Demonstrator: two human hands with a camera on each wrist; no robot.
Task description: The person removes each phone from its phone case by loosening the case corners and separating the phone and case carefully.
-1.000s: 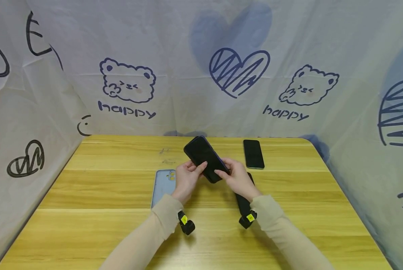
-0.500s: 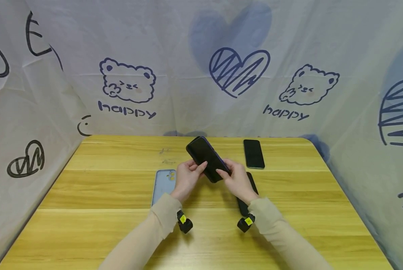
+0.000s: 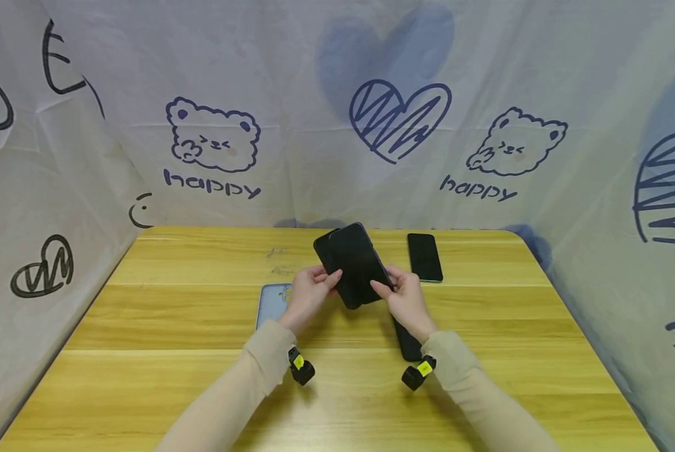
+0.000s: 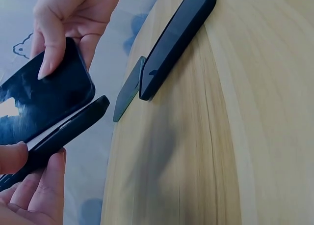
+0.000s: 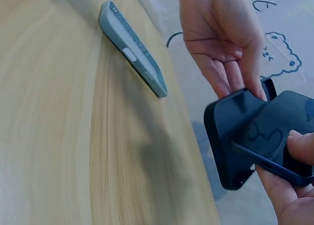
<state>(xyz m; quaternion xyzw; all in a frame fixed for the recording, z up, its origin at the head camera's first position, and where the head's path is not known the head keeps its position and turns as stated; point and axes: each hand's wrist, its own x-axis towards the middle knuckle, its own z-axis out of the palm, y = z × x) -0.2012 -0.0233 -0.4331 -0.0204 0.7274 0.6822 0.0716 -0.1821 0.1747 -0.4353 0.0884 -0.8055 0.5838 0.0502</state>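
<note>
Over the middle of the table, my left hand (image 3: 309, 295) pinches the edge of a black phone case (image 5: 218, 136), thumb on the inside and fingers beneath. My right hand (image 3: 406, 301) grips a dark phone (image 3: 356, 257) by its lower right, with the thumb on the screen. The phone lies aslant over the case, its upper end lifted out and a gap showing between them in the left wrist view. Inside the case, a dark hollow shows in the right wrist view. Left of my left hand, a light blue phone case (image 3: 270, 307) lies partly hidden by it.
A second black phone (image 3: 407, 342) lies on the wooden table (image 3: 173, 376), partly under my right hand. Farther back on the right is another dark phone (image 3: 424, 257). A white cloth (image 3: 303, 157) with drawings hangs around the table's back and sides.
The phone has come away from the case, shifting right and turning more upright with my right hand. My left hand has moved slightly left with the case.
</note>
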